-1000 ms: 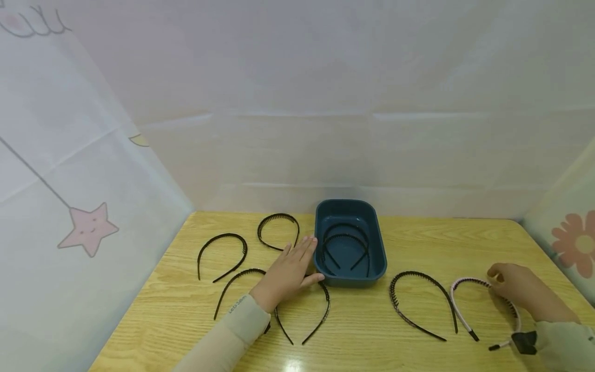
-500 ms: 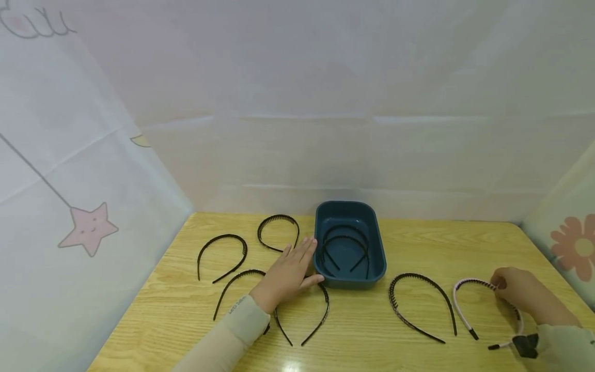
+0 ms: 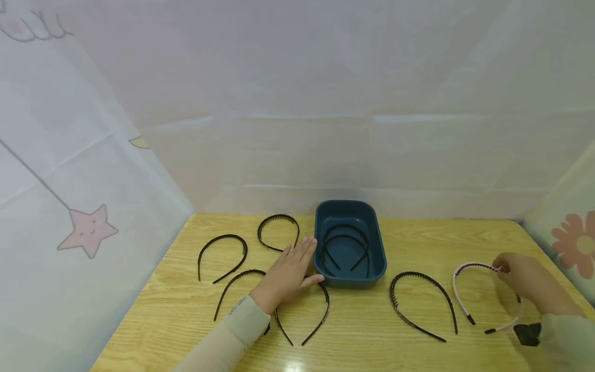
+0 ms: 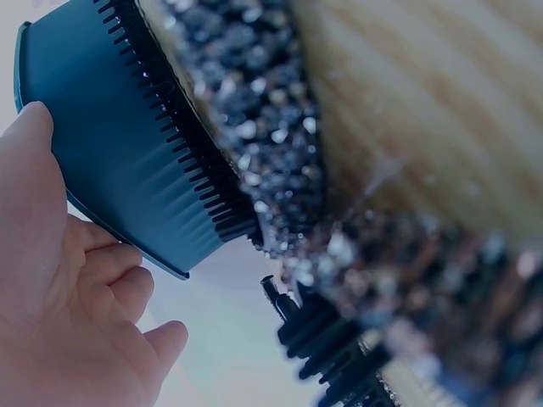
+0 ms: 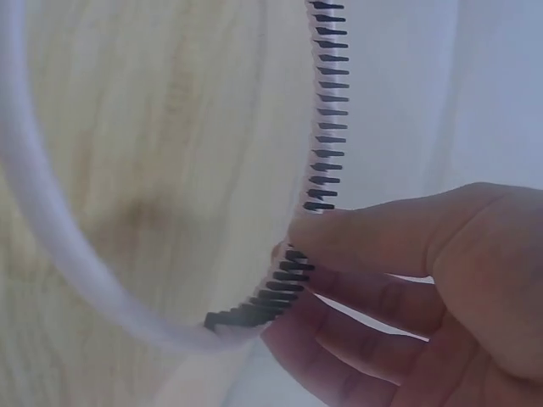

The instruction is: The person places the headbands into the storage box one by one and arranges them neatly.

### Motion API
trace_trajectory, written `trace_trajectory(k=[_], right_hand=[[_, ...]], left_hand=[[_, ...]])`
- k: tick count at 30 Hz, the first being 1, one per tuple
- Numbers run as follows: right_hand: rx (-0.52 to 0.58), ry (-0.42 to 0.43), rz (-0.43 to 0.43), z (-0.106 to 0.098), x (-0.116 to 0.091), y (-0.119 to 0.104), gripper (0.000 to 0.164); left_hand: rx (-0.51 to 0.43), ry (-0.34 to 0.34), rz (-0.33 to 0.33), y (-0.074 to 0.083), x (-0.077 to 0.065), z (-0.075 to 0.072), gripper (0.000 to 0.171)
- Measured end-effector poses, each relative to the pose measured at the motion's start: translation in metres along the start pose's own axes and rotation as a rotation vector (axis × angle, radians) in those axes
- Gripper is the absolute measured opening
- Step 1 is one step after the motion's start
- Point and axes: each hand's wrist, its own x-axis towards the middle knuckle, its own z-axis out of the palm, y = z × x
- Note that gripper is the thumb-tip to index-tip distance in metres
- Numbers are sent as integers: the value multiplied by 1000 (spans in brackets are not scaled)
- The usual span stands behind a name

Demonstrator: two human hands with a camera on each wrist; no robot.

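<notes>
- Pink headband (image 3: 474, 264), one, with black inner teeth (image 5: 331, 98): at the right end of the table, beside a black headband and well apart from the bin; whether its tips touch the wood is hard to tell.
- Right hand (image 3: 520, 276): pinches the pink headband between thumb and fingers, near its arch.
- Left hand (image 3: 289, 271): apart from the right, fingers extended, laid against the left side of the bin, thumb at the near corner.
- Blue bin (image 3: 350, 283), one, rounded rectangle: at the back of the table, near the middle.
- Headbands in the bin (image 3: 345, 236), two, black: overlapping, arches toward the back.
- Right-hand black headband (image 3: 420, 274), one, toothed: on the table between bin and pink headband.
- Left-hand black headbands (image 3: 224, 236), four: on the table left of the bin, two partly covered by the left hand and forearm.
- Table (image 3: 353, 330), one, pale wood grain.
- Backdrop (image 3: 297, 155), white, printed with a pink star (image 3: 88, 231) and a red flower (image 3: 576, 243).
</notes>
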Motion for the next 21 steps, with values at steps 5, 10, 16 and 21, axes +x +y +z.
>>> trace_trajectory(k=[5, 10, 16, 21], right_hand=[[-7, 28, -14, -7, 4, -6, 16], [-8, 57, 20, -13, 5, -12, 22], [2, 156, 58, -18, 6, -25, 28], [48, 206, 30, -22, 7, -34, 30]], left_hand=[[-2, 8, -2, 0, 0, 0, 87], [1, -5, -9, 1, 0, 0, 88], [5, -19, -20, 0, 3, 1, 88], [-4, -16, -18, 0, 1, 0, 88]])
